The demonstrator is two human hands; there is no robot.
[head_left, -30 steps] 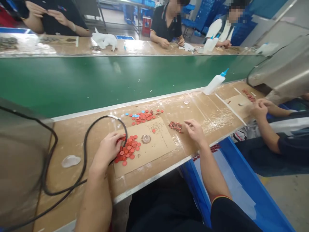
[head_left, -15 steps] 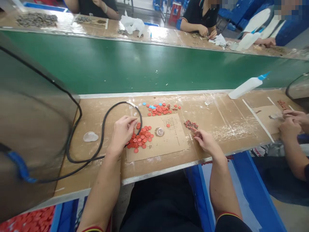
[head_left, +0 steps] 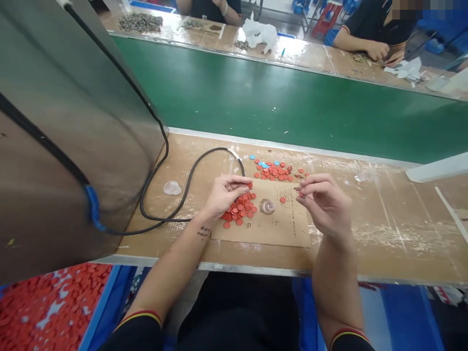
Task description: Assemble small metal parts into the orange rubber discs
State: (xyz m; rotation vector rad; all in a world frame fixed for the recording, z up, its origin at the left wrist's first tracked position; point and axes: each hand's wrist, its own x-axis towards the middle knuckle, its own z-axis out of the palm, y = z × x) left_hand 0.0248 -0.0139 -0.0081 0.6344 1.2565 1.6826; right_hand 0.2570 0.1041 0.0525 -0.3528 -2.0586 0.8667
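Head view: right hand (head_left: pixel 329 204)'s grip pinches a small red piece (head_left: pixel 300 193); left hand (head_left: pixel 224 195) seemingly pinches a red disc (head_left: pixel 250 186) near the disc pile (head_left: pixel 241 209). Slack pinching could drop either; dipping the left hand could drag the black cable (head_left: pixel 183 220) and scatter the pile.

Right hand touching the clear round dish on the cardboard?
Apart. The head view shows cardboard and a red disc between the right hand and the dish.

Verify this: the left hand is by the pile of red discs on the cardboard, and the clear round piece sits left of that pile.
Wrong side: the head view shows the clear round piece right of the pile of red discs. The left hand is by that pile on the cardboard.
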